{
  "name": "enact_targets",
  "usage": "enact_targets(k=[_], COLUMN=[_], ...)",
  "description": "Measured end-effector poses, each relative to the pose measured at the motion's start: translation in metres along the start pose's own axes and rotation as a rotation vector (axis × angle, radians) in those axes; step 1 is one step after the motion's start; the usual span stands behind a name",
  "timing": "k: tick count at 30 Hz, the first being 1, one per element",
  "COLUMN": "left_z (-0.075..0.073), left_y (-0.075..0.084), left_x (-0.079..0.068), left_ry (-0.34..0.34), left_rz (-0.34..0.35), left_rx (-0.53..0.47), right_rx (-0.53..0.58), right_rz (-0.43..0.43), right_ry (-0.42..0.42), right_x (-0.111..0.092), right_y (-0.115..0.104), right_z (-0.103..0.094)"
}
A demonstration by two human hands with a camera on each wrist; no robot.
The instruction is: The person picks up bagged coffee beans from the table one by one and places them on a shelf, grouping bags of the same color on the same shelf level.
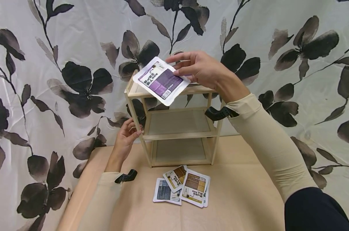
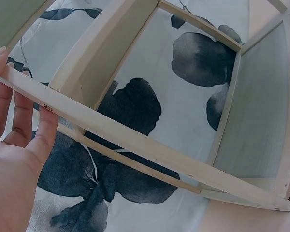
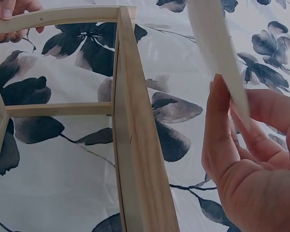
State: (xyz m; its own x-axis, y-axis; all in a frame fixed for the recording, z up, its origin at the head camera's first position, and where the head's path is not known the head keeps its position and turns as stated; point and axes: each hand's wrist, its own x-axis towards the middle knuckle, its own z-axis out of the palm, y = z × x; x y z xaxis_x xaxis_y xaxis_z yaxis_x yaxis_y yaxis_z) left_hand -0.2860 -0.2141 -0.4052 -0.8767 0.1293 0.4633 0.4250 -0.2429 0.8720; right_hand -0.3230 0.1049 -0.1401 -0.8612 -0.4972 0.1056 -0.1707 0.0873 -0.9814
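Observation:
Above the top of a small wooden shelf rack [image 1: 180, 136], my right hand [image 1: 201, 69] pinches a white and purple packet [image 1: 163, 81] by its right edge. The right wrist view shows this packet [image 3: 215, 48] edge-on between thumb and fingers. My left hand [image 1: 124, 138] grips the rack's front left upright, and in the left wrist view the fingers [image 2: 46, 128] wrap round that wooden post [image 2: 121, 130]. On the table before the rack lies a loose pile of packets: a brown and yellow one [image 1: 174, 178], an orange-brown one [image 1: 194, 187] and a blue one [image 1: 164, 191], partly overlapping.
The rack stands on a tan-covered table [image 1: 235, 192]. Its middle shelf [image 1: 178, 122] and bottom shelf [image 1: 178, 150] are in view; the packet and right hand cover much of the top one. A floral curtain [image 1: 88, 48] hangs right behind.

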Motion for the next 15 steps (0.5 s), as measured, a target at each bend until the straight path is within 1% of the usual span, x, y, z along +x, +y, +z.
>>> enact_targets(k=[3, 8, 12, 15], left_z=[0.0001, 0.0006, 0.0008, 0.0001], left_y=[-0.0004, -0.0004, -0.0007, -0.0013], left_x=[0.0000, 0.0007, 0.0009, 0.0006], left_ry=[-0.002, -0.003, -0.003, -0.002], left_rz=[0.002, 0.000, -0.001, 0.001], left_rx=[0.002, 0.005, 0.015, 0.022], right_rx=[-0.037, -0.063, -0.062, -0.034], right_rz=[-0.003, 0.010, 0.001, -0.011], right_ry=[0.006, 0.022, 0.034, 0.034], right_x=[-0.0004, -0.0018, -0.0023, -0.0018], right_y=[0.0008, -0.0003, -0.0012, -0.0015], right_z=[0.0006, 0.0014, 0.0020, 0.0028])
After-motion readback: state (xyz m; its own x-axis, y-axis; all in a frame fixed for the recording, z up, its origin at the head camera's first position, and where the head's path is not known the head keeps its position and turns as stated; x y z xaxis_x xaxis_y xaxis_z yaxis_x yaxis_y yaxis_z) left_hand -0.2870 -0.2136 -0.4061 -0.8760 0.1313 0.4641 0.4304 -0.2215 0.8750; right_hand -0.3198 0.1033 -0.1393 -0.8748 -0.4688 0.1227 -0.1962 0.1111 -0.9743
